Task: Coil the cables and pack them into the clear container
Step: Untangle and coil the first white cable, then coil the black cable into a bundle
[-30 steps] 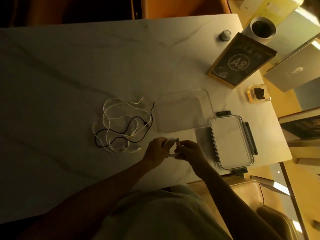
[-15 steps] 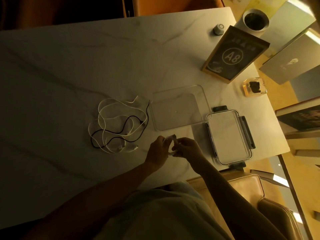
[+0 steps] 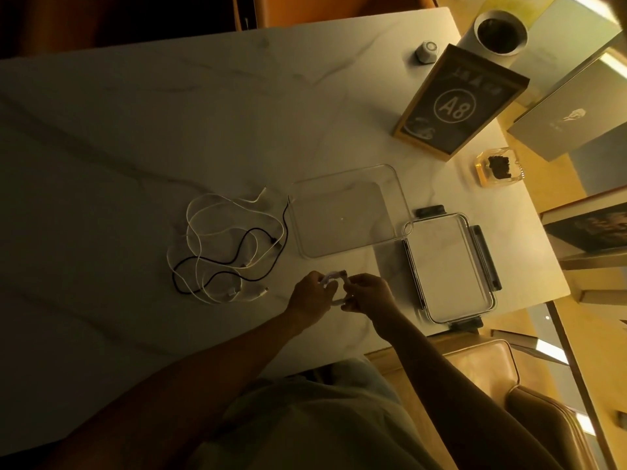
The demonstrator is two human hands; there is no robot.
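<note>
Both hands meet low over the pale marble table, holding a small coiled white cable [image 3: 334, 287] between them. My left hand [image 3: 310, 295] grips the coil's left side and my right hand [image 3: 368, 293] pinches its right side. Just beyond the hands stands the clear container [image 3: 397, 184], with nothing in it. Its clear lid [image 3: 448, 266], with dark clips, lies to the right of the container. A tangle of white cables [image 3: 210, 232] mixed with one black cable [image 3: 252, 237] lies loose on the table to the left of the container.
A framed "A8" sign [image 3: 456, 103] stands at the back right beside a small white knob [image 3: 425, 52] and a white cup [image 3: 500, 32]. A small amber dish [image 3: 497, 167] sits near the table's right edge [image 3: 529, 212]. A tan chair [image 3: 492, 374] is below.
The hands have stayed together on the coiled white cable, turning it slightly. The loose tangle, container and lid have not moved; only the camera view has shifted.
</note>
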